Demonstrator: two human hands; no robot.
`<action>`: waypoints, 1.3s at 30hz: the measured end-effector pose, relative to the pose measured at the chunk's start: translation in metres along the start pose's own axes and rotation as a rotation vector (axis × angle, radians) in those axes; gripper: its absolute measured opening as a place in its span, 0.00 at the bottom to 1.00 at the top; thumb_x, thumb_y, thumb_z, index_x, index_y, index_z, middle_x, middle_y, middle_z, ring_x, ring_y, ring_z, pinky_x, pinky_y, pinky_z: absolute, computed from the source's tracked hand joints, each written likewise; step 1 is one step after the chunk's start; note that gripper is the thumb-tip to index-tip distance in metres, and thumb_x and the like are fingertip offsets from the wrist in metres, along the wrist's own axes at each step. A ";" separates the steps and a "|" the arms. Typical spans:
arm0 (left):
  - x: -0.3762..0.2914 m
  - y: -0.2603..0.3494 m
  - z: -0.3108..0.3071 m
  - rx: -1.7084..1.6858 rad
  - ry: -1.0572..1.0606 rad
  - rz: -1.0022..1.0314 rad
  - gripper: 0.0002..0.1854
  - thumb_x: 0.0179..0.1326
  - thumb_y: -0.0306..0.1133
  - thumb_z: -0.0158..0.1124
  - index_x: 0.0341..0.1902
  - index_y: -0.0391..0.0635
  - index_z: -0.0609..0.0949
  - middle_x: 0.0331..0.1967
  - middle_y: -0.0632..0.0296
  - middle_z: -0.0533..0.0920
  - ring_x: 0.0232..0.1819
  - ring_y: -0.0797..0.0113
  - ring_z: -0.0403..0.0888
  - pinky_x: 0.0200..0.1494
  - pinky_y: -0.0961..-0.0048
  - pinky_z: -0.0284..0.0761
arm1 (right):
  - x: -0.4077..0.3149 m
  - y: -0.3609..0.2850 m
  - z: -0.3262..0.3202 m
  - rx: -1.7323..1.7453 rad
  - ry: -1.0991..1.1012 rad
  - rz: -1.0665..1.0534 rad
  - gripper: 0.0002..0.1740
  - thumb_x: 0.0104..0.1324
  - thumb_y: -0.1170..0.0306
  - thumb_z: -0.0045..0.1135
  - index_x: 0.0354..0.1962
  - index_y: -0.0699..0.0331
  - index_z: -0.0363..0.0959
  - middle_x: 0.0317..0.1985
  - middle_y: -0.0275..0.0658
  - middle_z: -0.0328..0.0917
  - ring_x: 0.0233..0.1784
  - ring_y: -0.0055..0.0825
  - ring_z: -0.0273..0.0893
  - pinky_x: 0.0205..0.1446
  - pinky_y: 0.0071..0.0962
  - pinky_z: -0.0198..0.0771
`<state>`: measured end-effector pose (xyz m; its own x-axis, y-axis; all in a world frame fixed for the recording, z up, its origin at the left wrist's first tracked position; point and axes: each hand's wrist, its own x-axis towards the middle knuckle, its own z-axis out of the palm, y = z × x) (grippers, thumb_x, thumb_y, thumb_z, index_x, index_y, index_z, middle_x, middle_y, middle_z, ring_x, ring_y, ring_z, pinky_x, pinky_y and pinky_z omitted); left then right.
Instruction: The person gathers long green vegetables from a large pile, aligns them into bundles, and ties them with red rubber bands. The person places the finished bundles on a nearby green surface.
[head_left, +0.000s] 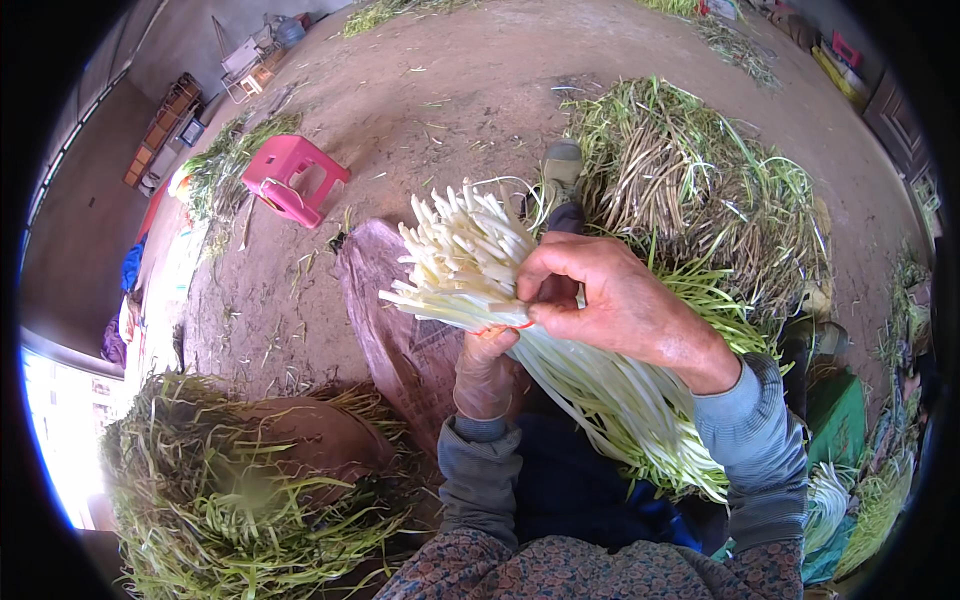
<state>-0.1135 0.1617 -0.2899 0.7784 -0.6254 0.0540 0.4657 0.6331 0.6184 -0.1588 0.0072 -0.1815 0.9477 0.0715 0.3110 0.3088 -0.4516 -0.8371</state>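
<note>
A thick bundle of leafy stalks, which look like garlic chives, lies slantwise before me. Its white cut ends point up and left, and the green leaves trail down to the right. Around the white part runs a thin red band. My left hand supports the bundle from below, thumb beside the band. With finger and thumb, my right hand pinches at the bundle's near side, right by the band; whether it grips the band or a stalk is hidden.
A pink plastic stool stands ahead left. Heaps of stalks and leaves lie at the right and lower left. A purplish woven sack spreads beside my left arm. One shoe is planted against the right heap.
</note>
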 end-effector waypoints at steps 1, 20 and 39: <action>0.000 0.001 0.001 0.005 0.005 0.002 0.32 0.49 0.37 0.69 0.57 0.36 0.70 0.47 0.56 0.79 0.47 0.64 0.80 0.54 0.67 0.75 | 0.002 -0.001 -0.001 0.007 -0.031 0.009 0.08 0.53 0.79 0.59 0.32 0.67 0.73 0.29 0.33 0.75 0.28 0.20 0.74 0.32 0.21 0.70; 0.000 0.009 0.000 0.094 0.012 -0.058 0.40 0.47 0.38 0.70 0.63 0.35 0.64 0.54 0.53 0.75 0.56 0.62 0.75 0.60 0.66 0.70 | 0.028 -0.022 -0.002 0.185 0.082 0.070 0.09 0.56 0.78 0.63 0.34 0.67 0.73 0.30 0.29 0.76 0.32 0.12 0.74 0.32 0.15 0.71; -0.004 0.006 -0.008 0.153 0.039 -0.077 0.37 0.47 0.34 0.66 0.63 0.35 0.66 0.54 0.53 0.76 0.57 0.61 0.73 0.62 0.65 0.68 | 0.003 0.002 -0.006 0.298 0.243 0.169 0.15 0.58 0.78 0.61 0.45 0.66 0.73 0.37 0.35 0.79 0.39 0.19 0.78 0.44 0.20 0.75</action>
<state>-0.1104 0.1714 -0.2923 0.7599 -0.6495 -0.0268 0.4574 0.5050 0.7320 -0.1557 0.0011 -0.1796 0.9514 -0.2097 0.2255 0.1943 -0.1595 -0.9679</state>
